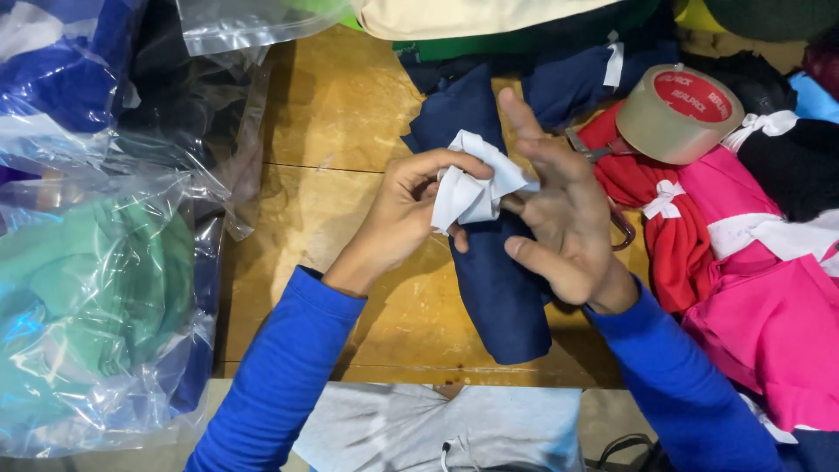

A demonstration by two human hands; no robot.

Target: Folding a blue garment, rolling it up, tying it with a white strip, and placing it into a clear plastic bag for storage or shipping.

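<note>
- Left hand (404, 218): fingers curled, pinching the left side of a crumpled white cloth strip (476, 188); blue sleeve to the wrist.
- Right hand (559, 210): fingers spread and mostly straight, palm against the right side of the strip; whether it grips anything cannot be told.
- White cloth strip: bunched between both hands, held just above the navy garment.
- Navy garment (498, 288): folded into a long bundle, lying on the wooden table (341, 131) directly under the hands.
- Scissors (603, 175): partly hidden behind the right hand, resting on the red garment.
- Red garment (664, 227): rolled, tied with a white strip, right of the hands.
- Pink garment (769, 323): beside the red one, also banded in white.
- Roll of clear tape (682, 114): on the pile, upper right.
- Clear plastic bags (96, 288): left of the table, holding green and blue clothing.
</note>
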